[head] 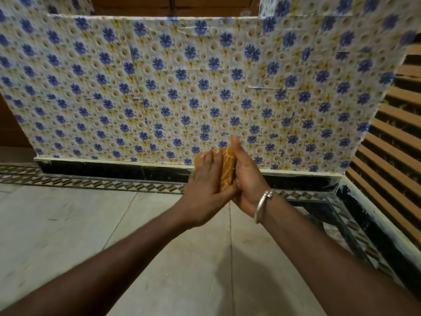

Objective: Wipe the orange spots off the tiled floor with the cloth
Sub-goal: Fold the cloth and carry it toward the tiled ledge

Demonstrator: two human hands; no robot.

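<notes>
Clasping cloth (228,165), left hand (205,187) and right hand (247,179), mostly covering it

Soft, even, warm-toned light, moderately bright, with no hard glare. A diffuse shadow lies on the pale floor tiles (68,224) beside the right forearm (330,254). The metal bangle (262,201) catches a small glint. The flowered wall covering (159,76) smears with blur toward the upper corners, and wide-angle distortion bows its edges and the slatted panel (398,133)

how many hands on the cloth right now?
2. The left hand holds the cloth on its left side, fingers laid over it; the right hand grips its right edge, thumb up. No other hands in view.
</notes>
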